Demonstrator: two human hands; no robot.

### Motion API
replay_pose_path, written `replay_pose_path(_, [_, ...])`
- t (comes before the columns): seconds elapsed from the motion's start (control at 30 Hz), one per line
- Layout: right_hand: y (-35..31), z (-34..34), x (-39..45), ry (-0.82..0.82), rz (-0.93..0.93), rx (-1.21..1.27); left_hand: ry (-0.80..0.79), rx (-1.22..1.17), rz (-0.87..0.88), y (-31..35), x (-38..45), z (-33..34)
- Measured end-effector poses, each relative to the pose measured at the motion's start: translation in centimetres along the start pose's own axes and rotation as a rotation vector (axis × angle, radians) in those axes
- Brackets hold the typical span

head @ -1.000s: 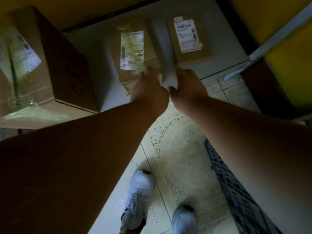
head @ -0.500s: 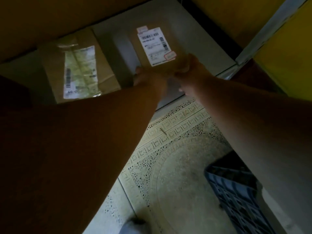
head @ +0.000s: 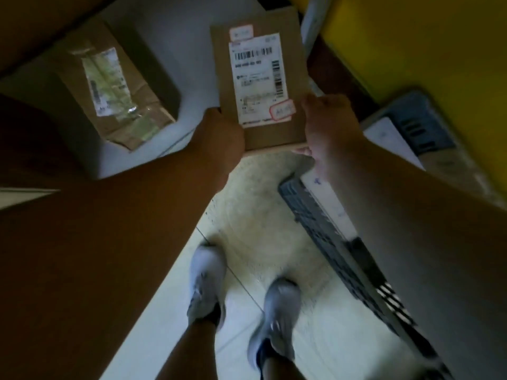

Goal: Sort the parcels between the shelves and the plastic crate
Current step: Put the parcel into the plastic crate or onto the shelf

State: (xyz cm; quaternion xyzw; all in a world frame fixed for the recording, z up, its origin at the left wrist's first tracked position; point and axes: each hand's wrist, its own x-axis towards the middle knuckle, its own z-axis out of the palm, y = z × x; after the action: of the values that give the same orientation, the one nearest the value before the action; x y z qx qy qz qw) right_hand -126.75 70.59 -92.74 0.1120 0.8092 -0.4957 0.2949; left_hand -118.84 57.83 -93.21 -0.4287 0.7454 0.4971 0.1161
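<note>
Above the pale patterned floor tiles point(head: 263, 215), a taped cardboard box point(head: 115, 89) sits on the grey shelf point(head: 170, 50). Your left hand point(head: 222, 133) and right hand point(head: 326, 124) grip the labelled flat parcel point(head: 260, 78) by its near corners, held off the shelf. The slatted plastic crate point(head: 343, 253), on the floor to your right, holds a white-topped parcel point(head: 384, 135).

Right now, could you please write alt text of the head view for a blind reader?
Two hands, left hand and right hand, hold a flat cardboard parcel with a barcode label. A second parcel lies on the grey shelf; a dark plastic crate stands at the right.
</note>
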Motion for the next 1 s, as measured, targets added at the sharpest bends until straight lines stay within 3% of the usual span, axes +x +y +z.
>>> replay_pose_path(0.2, [-4.6, -11.0, -13.9, 0.071, 0.074, -0.065, -0.131, -0.155, 0.091, 7.8, -16.7, -2.0])
replay_pose_path(0.37, [-9.8, -19.4, -29.2, 0.256, -0.089, 0.063, -0.185, -0.32, 0.161, 16.3, -31.0, -6.0])
replay_pose_path(0.53, [-15.0, -25.3, -38.6, 0.436, -0.269, 0.128, -0.179, -0.327, 0.327, 23.5, -40.9, -8.8])
replay_pose_path(0.67, [-17.7, -28.0, -42.1, 0.52, -0.38, 0.204, -0.174, -0.347, 0.416, 27.4, -44.3, -10.0])
replay_pose_path(0.83, [-19.1, -29.7, -43.4, 0.554, -0.386, 0.319, -0.25, -0.299, 0.463, 30.3, -45.8, -10.7])
replay_pose_path(1.0, [-16.5, -30.0, -41.3, 0.411, -0.272, 0.359, -0.323, -0.194, 0.414, 30.7, -42.2, -8.4])
